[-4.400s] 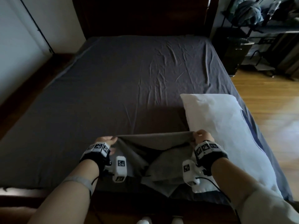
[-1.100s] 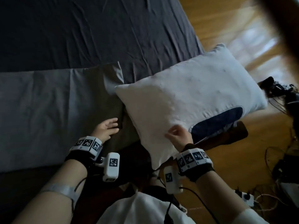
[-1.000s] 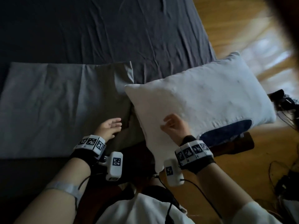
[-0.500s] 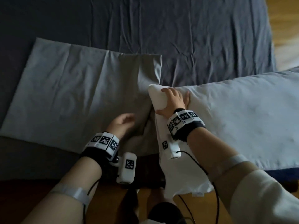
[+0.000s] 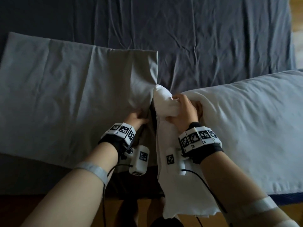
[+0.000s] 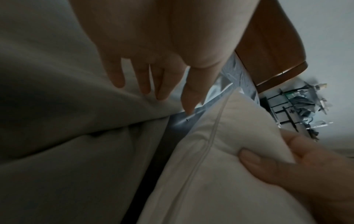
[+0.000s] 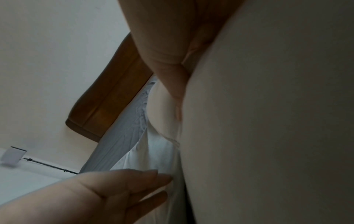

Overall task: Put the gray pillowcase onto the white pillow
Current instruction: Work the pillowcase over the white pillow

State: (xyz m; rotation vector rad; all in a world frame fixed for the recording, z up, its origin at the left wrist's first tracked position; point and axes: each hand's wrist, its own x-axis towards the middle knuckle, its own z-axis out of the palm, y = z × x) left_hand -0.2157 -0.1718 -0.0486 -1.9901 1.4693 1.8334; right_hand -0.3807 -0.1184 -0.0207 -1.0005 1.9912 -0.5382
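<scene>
Right hand [image 5: 183, 112] grips white pillow [image 5: 246, 128] corner at bed's [image 5: 213, 38] near edge; left hand [image 5: 136, 117], fingers straight, lifts gray pillowcase [image 5: 73, 95] opening, flat just beside.

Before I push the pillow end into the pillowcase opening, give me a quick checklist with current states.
1. Right hand grips the white pillow end: ok.
2. Pillow end bunched narrow: ok.
3. Left hand lifts the gray pillowcase top layer, straight fingers under it: ok.
4. Opening faces pillow, gap visible: ok.
5. Opening wide enough for the pillow: cannot tell.
6. Pillow already inside: not ok.
</scene>
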